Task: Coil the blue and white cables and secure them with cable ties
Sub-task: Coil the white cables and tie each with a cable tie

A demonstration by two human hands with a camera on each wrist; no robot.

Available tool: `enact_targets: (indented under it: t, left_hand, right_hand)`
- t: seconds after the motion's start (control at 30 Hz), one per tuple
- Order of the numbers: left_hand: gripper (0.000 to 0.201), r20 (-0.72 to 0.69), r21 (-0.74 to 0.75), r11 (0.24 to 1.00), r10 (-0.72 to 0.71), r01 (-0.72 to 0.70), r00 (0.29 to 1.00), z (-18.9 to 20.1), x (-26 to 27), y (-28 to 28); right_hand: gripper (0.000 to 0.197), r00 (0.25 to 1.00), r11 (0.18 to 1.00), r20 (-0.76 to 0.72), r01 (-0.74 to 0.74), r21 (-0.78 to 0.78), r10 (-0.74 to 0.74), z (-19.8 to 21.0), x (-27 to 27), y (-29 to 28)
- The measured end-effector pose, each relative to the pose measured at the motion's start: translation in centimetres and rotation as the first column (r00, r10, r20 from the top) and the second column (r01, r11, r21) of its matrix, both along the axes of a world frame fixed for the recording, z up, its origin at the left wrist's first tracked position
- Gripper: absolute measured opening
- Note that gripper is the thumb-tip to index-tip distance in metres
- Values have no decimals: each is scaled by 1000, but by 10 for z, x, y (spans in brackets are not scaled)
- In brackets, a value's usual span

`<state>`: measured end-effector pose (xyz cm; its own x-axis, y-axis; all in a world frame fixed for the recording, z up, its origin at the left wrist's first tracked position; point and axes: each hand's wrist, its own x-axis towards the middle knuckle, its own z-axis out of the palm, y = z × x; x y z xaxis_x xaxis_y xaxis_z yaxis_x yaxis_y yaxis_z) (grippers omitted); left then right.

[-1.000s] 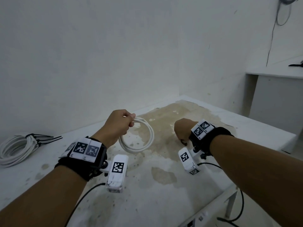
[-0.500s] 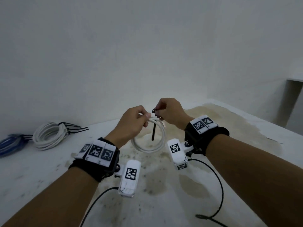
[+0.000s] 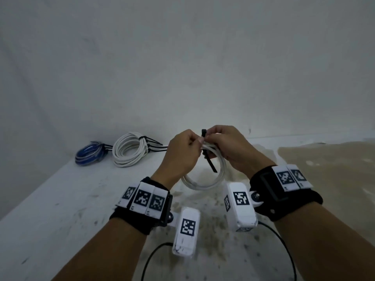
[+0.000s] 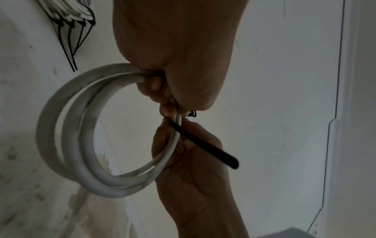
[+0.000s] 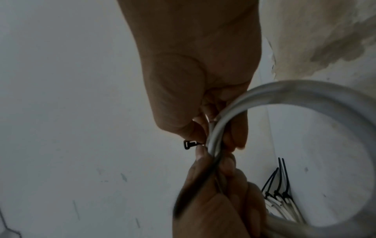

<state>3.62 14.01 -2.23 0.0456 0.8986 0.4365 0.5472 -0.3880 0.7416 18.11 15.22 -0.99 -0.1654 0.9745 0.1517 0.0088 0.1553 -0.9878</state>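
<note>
My left hand (image 3: 182,153) grips the white cable coil (image 3: 205,179); my right hand (image 3: 229,147) pinches the black cable tie (image 3: 211,165) against it, both raised over the table (image 3: 60,199).

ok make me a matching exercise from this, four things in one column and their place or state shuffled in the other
Things:
1. blue coil
2. tied white bundle
3. small white coil
4. black cable tie

Places or states:
A. held up off the table by both hands
B. lies farthest left on the table
C. crosses the held loop, its tail hanging loose
D. lies on the table, several tie tails sticking out

Pairs: 1-B, 2-D, 3-A, 4-C
</note>
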Motion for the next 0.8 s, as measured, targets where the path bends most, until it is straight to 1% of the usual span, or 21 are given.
enact_targets:
  t: [0.07, 0.13, 0.2, 0.27, 0.37, 0.5, 0.57, 0.6, 0.63, 0.67, 0.7, 0.73, 0.77, 0.8]
  left_hand:
    - [11, 77, -51, 999, 6, -2, 997, -1, -1, 8]
    - [16, 116, -126, 991, -24, 39, 993, 1, -2, 17]
    - [25, 97, -151, 984, -79, 93, 992, 2, -4, 24]
    - [28, 77, -151, 984, -83, 94, 994, 3, -4, 27]
    - [29, 46, -113, 991, -69, 74, 997, 7, -3, 27]
    - [29, 2, -84, 995, -51, 51, 999, 14, -6, 25]
    - [28, -4, -69, 997, -30, 29, 1000, 16, -9, 23]
    - [27, 15, -62, 998, -12, 13, 1000, 18, -11, 23]
    - [26, 48, -61, 998, 8, -5, 999, 20, -14, 23]
    - [26, 89, -64, 998, 28, -23, 996, 22, -18, 24]
    - [26, 129, -71, 997, 46, -38, 990, 24, -21, 25]
    - [25, 162, -77, 996, 63, -51, 985, 26, -24, 24]
    - [24, 181, -82, 995, 77, -63, 980, 27, -26, 24]
    - [23, 190, -85, 994, 85, -70, 978, 28, -27, 23]
  right_hand:
    - [6, 997, 996, 22, 73, 55, -74, -5, -5, 8]
    - [15, 994, 993, 39, 99, 68, -102, -9, -6, 15]
    - [24, 992, 994, 76, 100, 50, -104, -9, -4, 20]
    - [31, 986, 994, 128, 98, 43, -103, -8, -1, 25]
    - [33, 975, 991, 187, 111, 69, -122, -5, 0, 27]
    - [29, 984, 995, 152, 87, 52, -94, -4, -2, 24]
    - [24, 976, 995, 199, 78, 63, -89, -2, -3, 21]
    - [21, 955, 989, 273, 90, 116, -119, -1, -4, 20]
    - [19, 910, 973, 376, 99, 210, -174, 1, -3, 19]
    - [21, 850, 945, 477, 70, 321, -225, 5, -1, 18]
    - [29, 791, 912, 561, -6, 410, -246, 9, 2, 16]
    - [38, 748, 882, 622, -111, 458, -229, 14, 3, 13]
    - [43, 723, 860, 665, -208, 466, -186, 18, 4, 10]
    - [41, 710, 843, 689, -277, 462, -145, 21, 2, 7]
